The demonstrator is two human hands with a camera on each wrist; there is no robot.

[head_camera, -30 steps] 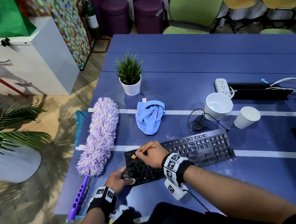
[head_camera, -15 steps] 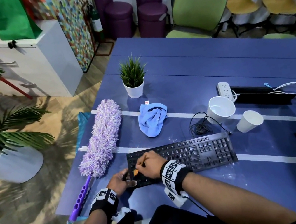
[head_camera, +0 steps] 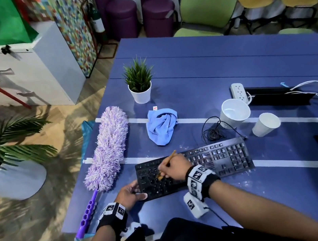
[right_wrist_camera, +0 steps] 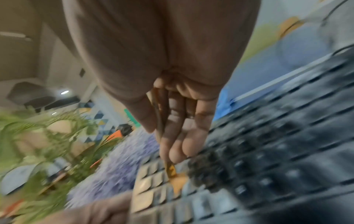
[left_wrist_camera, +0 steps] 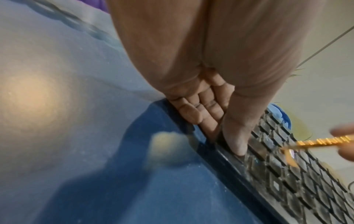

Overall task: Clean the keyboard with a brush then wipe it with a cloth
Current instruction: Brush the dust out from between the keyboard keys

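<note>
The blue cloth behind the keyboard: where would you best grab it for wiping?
Probably the raised bunched folds at the middle of the blue cloth, pinched from straight above. It lies crumpled in a loose heap on the table, with open surface all round it.

Dusty matt plastic keyboard (head_camera: 218, 158), soft cloth (head_camera: 161, 128)

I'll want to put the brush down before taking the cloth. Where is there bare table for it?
Bare table lies beyond the potted plant and blue cloth, and near the front edge right of the right hand. Crowded: between keyboard and cups, where the cable coils.
</note>
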